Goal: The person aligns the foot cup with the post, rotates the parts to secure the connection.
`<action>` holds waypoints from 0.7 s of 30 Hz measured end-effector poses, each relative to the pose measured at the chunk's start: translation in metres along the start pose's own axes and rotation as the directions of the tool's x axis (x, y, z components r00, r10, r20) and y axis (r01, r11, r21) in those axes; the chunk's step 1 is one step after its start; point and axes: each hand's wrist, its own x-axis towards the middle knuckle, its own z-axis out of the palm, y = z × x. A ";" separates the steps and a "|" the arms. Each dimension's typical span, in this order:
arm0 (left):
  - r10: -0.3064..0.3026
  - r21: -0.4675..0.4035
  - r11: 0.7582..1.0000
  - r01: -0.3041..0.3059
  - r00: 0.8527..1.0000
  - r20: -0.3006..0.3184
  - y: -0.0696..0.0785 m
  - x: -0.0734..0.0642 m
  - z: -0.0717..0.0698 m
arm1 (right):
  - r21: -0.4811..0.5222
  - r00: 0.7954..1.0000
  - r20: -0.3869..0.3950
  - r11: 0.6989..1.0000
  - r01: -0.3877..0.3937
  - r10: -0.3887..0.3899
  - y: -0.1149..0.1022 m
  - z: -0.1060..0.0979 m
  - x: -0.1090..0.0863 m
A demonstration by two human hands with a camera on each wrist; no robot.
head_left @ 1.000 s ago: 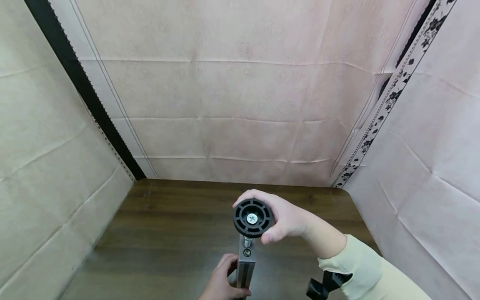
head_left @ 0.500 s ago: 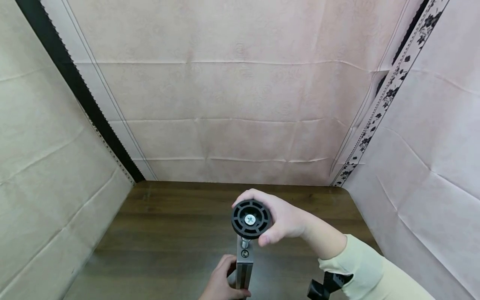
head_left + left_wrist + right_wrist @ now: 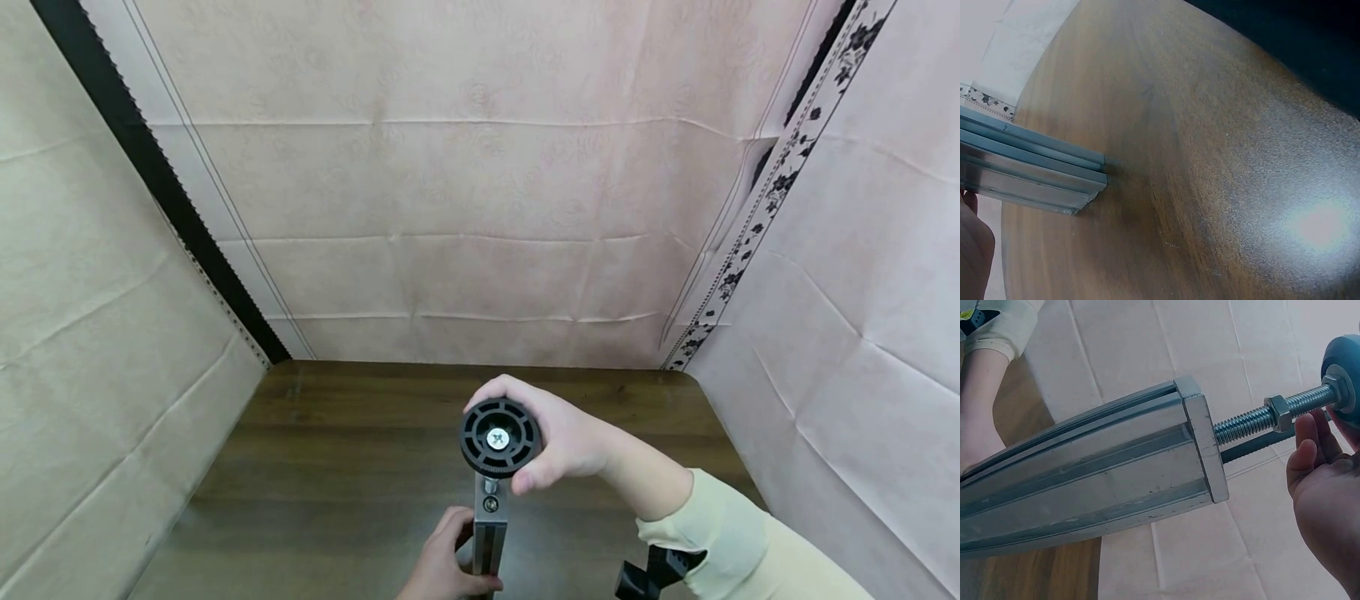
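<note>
An aluminium profile (image 3: 490, 533) with lengthwise slots stands on end in the head view. My left hand (image 3: 444, 557) grips it from the left, thumb across the near side. Out of its end plate (image 3: 1200, 447) comes a threaded rod (image 3: 1244, 425) with a hex nut (image 3: 1279, 413) partway along. At the rod's outer end is a round black levelling foot (image 3: 480, 464) with a screw (image 3: 498, 438) in its centre. My right hand (image 3: 558, 437) curls round the foot's rim. In the left wrist view, the profile's lower end (image 3: 1085, 181) is at the tabletop.
A dark wooden tabletop (image 3: 337, 467) lies below, with rounded far corners. Pale creased cloth (image 3: 480, 183) hangs behind it, with more cloth at the left and right sides. A black wrist mount (image 3: 652, 571) sits at my right sleeve (image 3: 720, 533).
The head view has shifted slightly. The levelling foot and my right thumb have moved a little left in it. Both hands keep their holds.
</note>
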 end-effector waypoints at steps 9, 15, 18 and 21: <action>0.078 0.059 0.995 -0.077 0.997 -0.006 -0.002 -0.001 0.000 | 0.009 0.997 -0.077 0.999 0.031 -0.031 0.001 0.008 0.000; 0.024 0.047 0.999 -0.024 1.000 -0.004 -0.001 0.001 0.001 | 0.008 0.991 -0.132 0.999 0.038 -0.037 0.003 0.013 -0.001; -0.017 0.037 0.999 0.017 1.000 -0.002 0.000 0.002 0.001 | -0.020 0.988 -0.149 0.999 0.034 -0.037 0.003 0.013 -0.002; -0.028 0.035 0.999 0.028 1.000 -0.001 0.000 0.002 0.001 | -0.050 0.988 -0.151 0.998 0.038 -0.045 0.003 0.011 -0.002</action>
